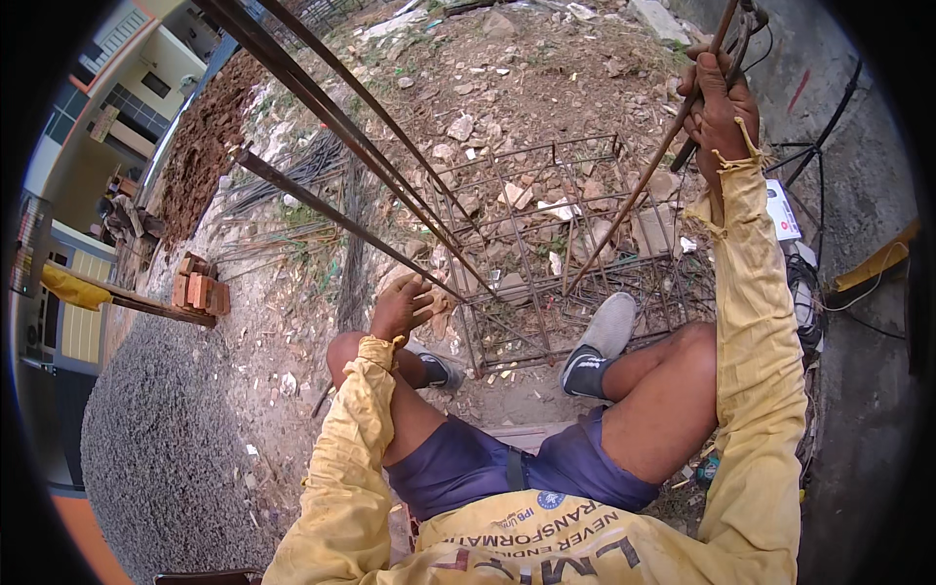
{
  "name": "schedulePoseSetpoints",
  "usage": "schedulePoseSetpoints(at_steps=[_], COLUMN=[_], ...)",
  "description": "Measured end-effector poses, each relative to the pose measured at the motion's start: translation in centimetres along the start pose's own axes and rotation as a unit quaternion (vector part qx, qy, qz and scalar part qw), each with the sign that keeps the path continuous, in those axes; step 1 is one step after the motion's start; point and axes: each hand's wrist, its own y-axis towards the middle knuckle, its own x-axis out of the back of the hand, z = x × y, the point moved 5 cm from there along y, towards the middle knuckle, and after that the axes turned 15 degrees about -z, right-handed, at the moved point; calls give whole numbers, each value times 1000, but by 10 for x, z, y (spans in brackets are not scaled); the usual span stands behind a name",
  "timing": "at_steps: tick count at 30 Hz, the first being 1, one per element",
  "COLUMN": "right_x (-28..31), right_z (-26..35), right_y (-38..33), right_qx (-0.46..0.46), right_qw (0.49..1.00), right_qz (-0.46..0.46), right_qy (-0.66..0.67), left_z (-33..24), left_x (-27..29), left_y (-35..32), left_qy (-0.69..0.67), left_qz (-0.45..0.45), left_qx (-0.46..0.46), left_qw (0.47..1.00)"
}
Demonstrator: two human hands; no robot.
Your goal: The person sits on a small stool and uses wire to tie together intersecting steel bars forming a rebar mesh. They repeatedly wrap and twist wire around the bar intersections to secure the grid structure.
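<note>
Over rubble (546,102), the right grip (720,105) holds a rod (630,199).

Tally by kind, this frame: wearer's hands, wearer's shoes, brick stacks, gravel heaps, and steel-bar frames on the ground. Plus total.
Hands: 2 (left hand, right hand)
Shoes: 2 (left shoe, right shoe)
Brick stack: 1
Gravel heap: 1
Steel-bar frame: 1
Total: 7

Rust-brown rod (633,190), yellow sleeves (756,336)
</note>
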Motion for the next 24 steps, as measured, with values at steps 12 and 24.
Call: schedulePoseSetpoints(at_steps=[12,24], right_x=[-27,-67], right_z=[-36,-99], right_y=[-11,26], right_qx=[-94,-180], right_qw=[995,982], right_qz=[-29,12], right_qy=[33,63], left_z=[-34,1], left_x=[-61,-108], left_y=[77,80], left_qy=[139,309], left_qz=[175,174], left_qx=[-166,15], left_qw=[960,935])
